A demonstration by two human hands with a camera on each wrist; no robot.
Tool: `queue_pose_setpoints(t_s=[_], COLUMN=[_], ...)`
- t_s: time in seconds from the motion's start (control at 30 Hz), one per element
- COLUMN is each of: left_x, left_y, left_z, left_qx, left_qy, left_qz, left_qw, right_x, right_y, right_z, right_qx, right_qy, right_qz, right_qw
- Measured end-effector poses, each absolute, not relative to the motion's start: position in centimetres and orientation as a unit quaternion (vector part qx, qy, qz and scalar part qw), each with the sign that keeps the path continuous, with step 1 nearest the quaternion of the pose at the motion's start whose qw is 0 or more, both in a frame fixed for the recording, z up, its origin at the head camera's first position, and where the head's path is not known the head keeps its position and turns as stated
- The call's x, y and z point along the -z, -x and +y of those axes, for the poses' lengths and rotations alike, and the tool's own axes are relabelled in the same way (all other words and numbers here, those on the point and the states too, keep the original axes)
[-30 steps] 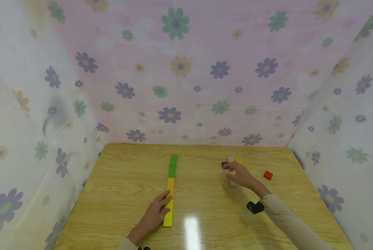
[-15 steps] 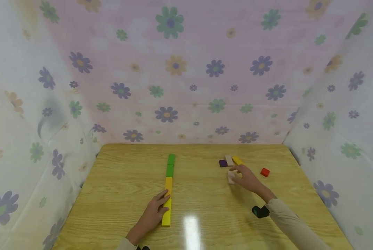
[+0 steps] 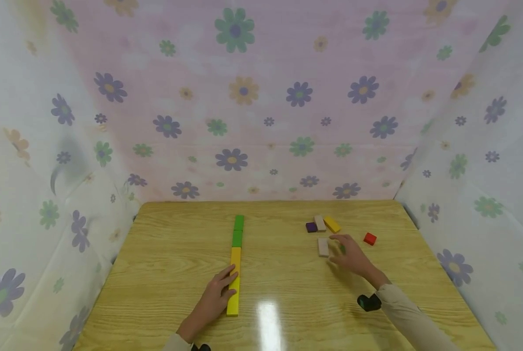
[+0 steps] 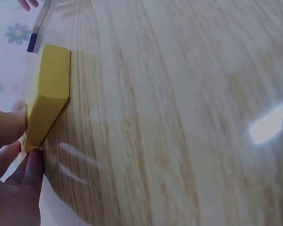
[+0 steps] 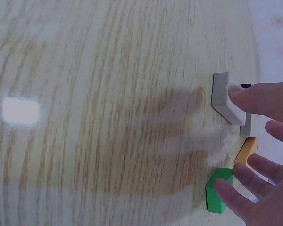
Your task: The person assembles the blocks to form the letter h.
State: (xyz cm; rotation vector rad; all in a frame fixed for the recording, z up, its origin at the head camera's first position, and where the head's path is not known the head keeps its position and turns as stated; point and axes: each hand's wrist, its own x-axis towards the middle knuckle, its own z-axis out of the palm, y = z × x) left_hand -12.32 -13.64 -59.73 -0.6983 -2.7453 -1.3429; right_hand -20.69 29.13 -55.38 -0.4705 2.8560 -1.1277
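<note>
My left hand (image 3: 215, 297) lies across the yellow blocks (image 3: 234, 303) that form the near part of a straight row; two green blocks (image 3: 238, 231) make its far end. Thumb and fingers touch the sides of a yellow block (image 4: 54, 75) in the left wrist view. My right hand (image 3: 352, 256) hovers with spread, relaxed fingers just right of a pale wooden block (image 3: 323, 247). In the right wrist view its thumb is near that pale block (image 5: 226, 99). Beneath its fingers is a green block (image 5: 219, 190), mostly hidden in the head view.
Behind the right hand lie a purple block (image 3: 311, 227), another pale block (image 3: 320, 223) and an orange-yellow block (image 3: 332, 224). A red block (image 3: 370, 239) sits farther right. Flowered cloth (image 3: 261, 97) walls the wooden table (image 3: 169, 243) at the back and both sides.
My right hand has drawn back from beside the purple block and moved right, off the near pale block, which stays on the table. The left hand keeps its place on the row.
</note>
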Motion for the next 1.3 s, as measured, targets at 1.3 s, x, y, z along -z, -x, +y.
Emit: queue_pose_setpoints(t_s=[1.3], left_x=[59.5], left_y=[12.4], left_z=[-13.8], left_qx=[0.442], left_qy=[0.214], left_qz=[-0.871], left_qw=[-0.022], right_x=[57.3], right_y=[22.8], right_z=[27.1], right_qx=[0.393], right_qy=[0.132], right_qz=[0.909], right_qw=[0.037])
